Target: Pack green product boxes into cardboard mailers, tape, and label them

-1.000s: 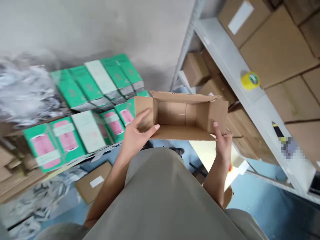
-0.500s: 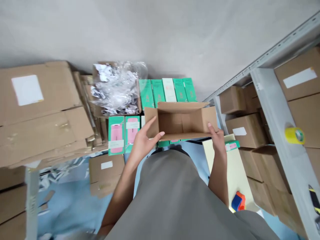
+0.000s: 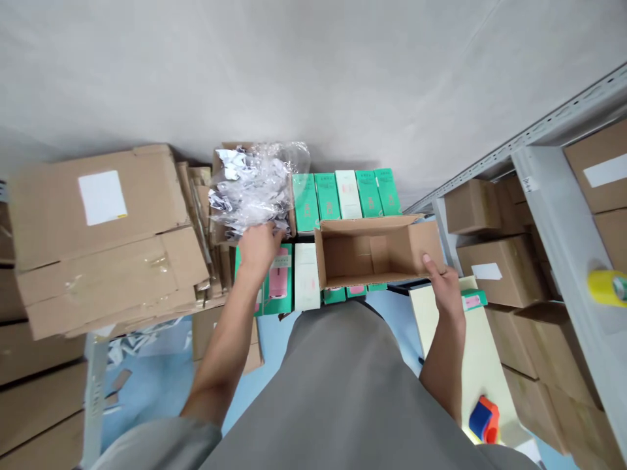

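Observation:
An empty open cardboard box lies with its opening toward me in front of the row of green cartons. My right hand grips its right flap, thumb on the inside face. My left hand is off this box and reaches to the front edge of another carton, filled with crumpled paper and clear plastic film. Its fingers bend down at the paper, and their tips are hidden. Below that hand stand green boxes with a pink picture and a white box.
Flattened cardboard is stacked at the left. Green cartons line the wall. At the right, a shelf holds brown boxes, with a yellow tape roll on its edge. A blue and orange tape dispenser rests on a pale board.
My left hand has let go of the cardboard box's left side and moved left to the crumpled paper. My right hand keeps its hold on the box. The view has shifted.

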Action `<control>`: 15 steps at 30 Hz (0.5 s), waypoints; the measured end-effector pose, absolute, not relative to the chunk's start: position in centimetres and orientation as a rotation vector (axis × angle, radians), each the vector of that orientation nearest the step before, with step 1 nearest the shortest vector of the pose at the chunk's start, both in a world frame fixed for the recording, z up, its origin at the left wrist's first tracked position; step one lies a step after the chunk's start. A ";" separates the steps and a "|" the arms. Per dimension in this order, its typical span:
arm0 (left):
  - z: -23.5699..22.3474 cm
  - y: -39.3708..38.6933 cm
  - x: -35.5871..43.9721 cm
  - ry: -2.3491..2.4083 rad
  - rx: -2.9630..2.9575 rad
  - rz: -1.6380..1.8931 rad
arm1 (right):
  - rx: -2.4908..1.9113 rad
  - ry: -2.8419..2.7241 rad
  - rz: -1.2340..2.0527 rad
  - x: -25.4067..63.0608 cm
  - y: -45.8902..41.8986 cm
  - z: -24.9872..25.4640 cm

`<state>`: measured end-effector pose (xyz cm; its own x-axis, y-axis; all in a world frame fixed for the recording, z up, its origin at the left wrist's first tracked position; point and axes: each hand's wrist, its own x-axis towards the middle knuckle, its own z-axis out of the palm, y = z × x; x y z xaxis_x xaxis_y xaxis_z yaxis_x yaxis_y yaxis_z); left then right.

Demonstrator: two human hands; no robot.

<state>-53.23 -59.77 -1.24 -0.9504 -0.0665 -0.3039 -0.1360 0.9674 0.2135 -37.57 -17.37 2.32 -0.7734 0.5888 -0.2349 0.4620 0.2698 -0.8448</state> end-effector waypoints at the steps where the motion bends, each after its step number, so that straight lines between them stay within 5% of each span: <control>1: -1.5 -59.3 -53.4 2.822 -0.157 0.288 | -1.001 -2.393 1.528 -37.6 -17.5 2.3; 15: 1.1 -57.6 -53.8 2.835 -0.248 0.273 | -0.913 -2.490 1.533 -38.5 -17.1 2.7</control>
